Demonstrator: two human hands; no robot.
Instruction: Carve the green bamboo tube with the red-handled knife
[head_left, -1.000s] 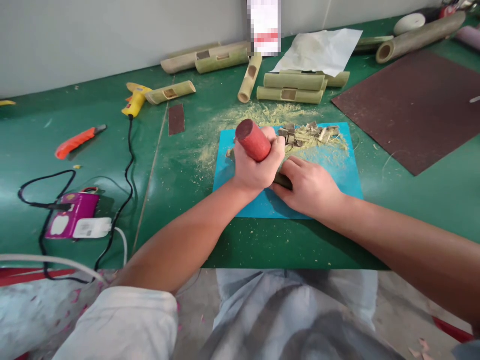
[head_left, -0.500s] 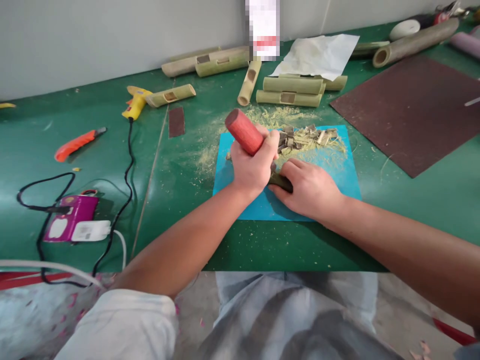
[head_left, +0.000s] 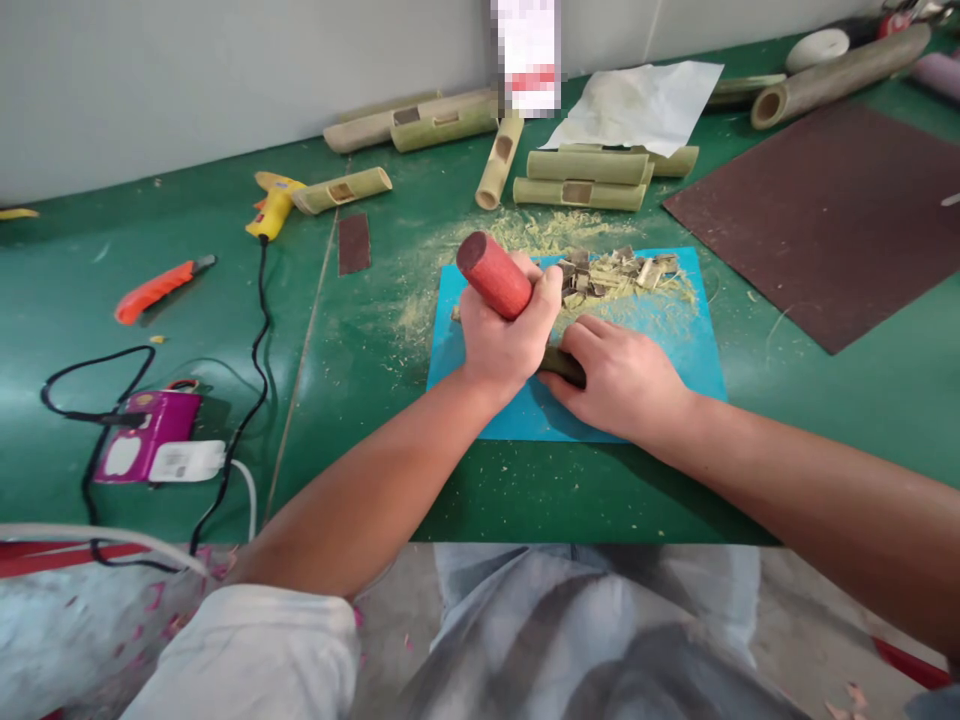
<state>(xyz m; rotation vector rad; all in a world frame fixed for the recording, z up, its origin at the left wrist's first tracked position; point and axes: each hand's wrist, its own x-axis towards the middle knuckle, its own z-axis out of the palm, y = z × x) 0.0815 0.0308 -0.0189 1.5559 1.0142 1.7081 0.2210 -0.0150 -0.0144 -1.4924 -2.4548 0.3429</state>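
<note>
My left hand [head_left: 501, 350] is wrapped round a tool with a thick, round red handle [head_left: 495, 277], its butt end tilted up and to the left. The tool's working end is hidden beneath that hand. Pressed down close beside it, my right hand [head_left: 630, 375] grips a greenish-brown bamboo tube [head_left: 562, 366], most of which the two hands cover. Both hands rest over a blue sheet [head_left: 525, 418]. Just beyond them, a heap of bamboo chips [head_left: 596, 278] and yellowish dust lies on the sheet's far part.
Several cut bamboo tubes [head_left: 581, 195] lie at the back, some under white paper [head_left: 630, 105]. To the right is a brown sheet [head_left: 825, 230]. On the left are a yellow glue gun [head_left: 274, 208], an orange utility knife [head_left: 157, 292] and a purple power strip [head_left: 139, 450] with cords.
The red handle's butt end has dipped slightly down and to the right with my left hand. My right hand keeps its hold on the bamboo. The whole view has shifted a little.
</note>
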